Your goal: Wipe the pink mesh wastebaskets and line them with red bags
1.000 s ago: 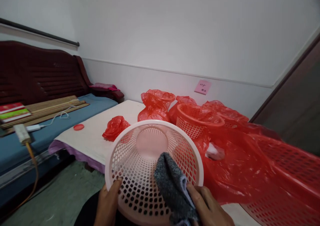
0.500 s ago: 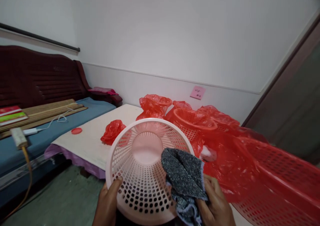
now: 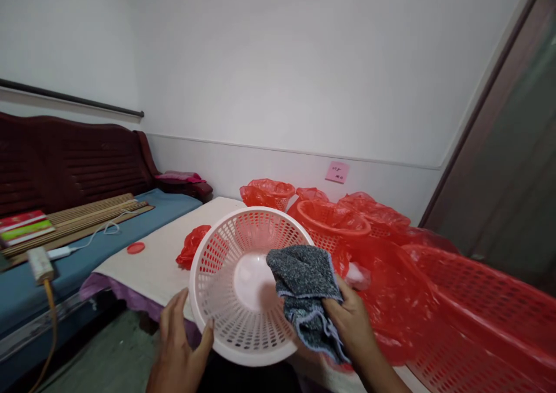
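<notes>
I hold a pale pink perforated plastic basket tilted with its mouth towards me, low in the middle of the view. My left hand grips its lower left rim, thumb inside and fingers behind. My right hand is closed on a grey cloth and presses it against the basket's right inner wall and rim.
A low table with a cream top carries a crumpled red bag, a small red lid, and several red baskets wrapped in red plastic. A large red crate lies right. A sofa with a blue cushion stands left.
The basket has tipped more upright and shifted slightly. My right hand moved the cloth from the lower inner wall up to the right rim. My left fingers have spread along the rim.
</notes>
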